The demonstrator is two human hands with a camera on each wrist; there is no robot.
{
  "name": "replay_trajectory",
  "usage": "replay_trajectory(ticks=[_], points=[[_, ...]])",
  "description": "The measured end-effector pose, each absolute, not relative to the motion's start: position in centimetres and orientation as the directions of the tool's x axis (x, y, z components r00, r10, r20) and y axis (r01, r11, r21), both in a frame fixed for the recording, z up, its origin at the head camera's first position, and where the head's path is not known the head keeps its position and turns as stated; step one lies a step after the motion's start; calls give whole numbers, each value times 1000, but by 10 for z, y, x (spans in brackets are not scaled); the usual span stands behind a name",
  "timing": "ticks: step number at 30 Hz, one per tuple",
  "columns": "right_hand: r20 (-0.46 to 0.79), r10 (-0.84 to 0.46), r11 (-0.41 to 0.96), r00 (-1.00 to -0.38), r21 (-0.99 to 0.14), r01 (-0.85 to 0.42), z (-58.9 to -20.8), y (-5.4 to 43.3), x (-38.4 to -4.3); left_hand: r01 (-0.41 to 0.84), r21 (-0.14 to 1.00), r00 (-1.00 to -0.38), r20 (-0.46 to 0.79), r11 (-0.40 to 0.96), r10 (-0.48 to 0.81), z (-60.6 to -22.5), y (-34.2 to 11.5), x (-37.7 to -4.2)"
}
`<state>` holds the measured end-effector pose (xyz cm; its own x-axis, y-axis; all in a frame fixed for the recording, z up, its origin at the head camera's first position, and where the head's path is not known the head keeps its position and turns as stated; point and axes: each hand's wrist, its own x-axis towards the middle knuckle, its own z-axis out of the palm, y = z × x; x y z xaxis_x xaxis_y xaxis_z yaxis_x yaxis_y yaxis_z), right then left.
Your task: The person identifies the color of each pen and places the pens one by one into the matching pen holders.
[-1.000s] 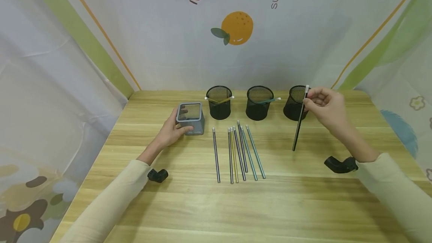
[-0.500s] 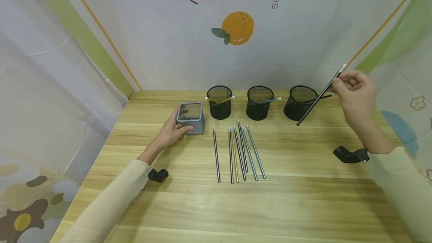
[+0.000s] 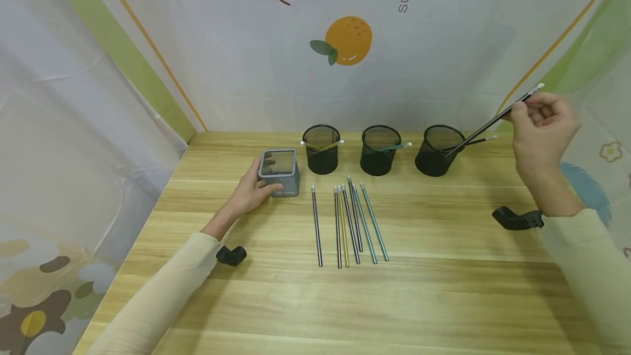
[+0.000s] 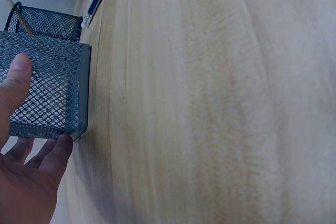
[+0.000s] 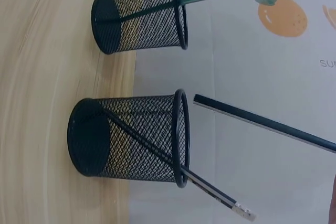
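My left hand grips the grey square mesh pen holder, thumb across its near side; in the left wrist view fingers also lie along the holder's lower side. At the right, my right hand pinches a black pencil near its white eraser end. This pencil slants down left toward the rightmost black round mesh pen holder. Seen from the right wrist, the pencil's lower end is just outside the holder's rim. Another black pencil leans inside that holder, eraser end sticking out.
A middle round holder contains a teal pencil; the left round holder has two yellowish pencils. Several dark, yellow and teal pencils lie on the wooden table before them. A printed curtain hangs behind.
My right hand has moved right and upward with the black pencil, which now tilts more, its lower end toward the rightmost holder. My left hand stays on the square holder.
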<state>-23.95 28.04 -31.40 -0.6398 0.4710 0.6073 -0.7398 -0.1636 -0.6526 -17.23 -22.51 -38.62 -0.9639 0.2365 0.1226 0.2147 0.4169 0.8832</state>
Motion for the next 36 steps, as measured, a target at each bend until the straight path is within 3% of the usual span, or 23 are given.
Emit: replay_trajectory(ticks=[5, 10, 13, 16, 23, 36], points=[[646, 482, -74, -592, -643, -762, -315, 281, -241, 213, 884, -964, 122, 416, 235, -386, -226, -173], [605, 494, -109, -624, -669, -735, -317, 278, -239, 212, 880, -966, 124, 425, 225, -407, -234, -185], [641, 442, -40, -628, -685, -727, -324, 278, -239, 223, 878, -965, 137, 424, 224, -421, -239, -193], [678, 392, 33, -622, -686, -727, -331, 276, -238, 217, 881, -966, 132, 419, 223, -422, -239, -194], [691, 325, 46, -646, -693, -719, -334, 269, -233, 230, 877, -963, 144, 421, 226, -422, -240, -194], [732, 256, 112, -631, -671, -733, -337, 272, -237, 224, 875, -965, 140, 429, 220, -424, -240, -194]])
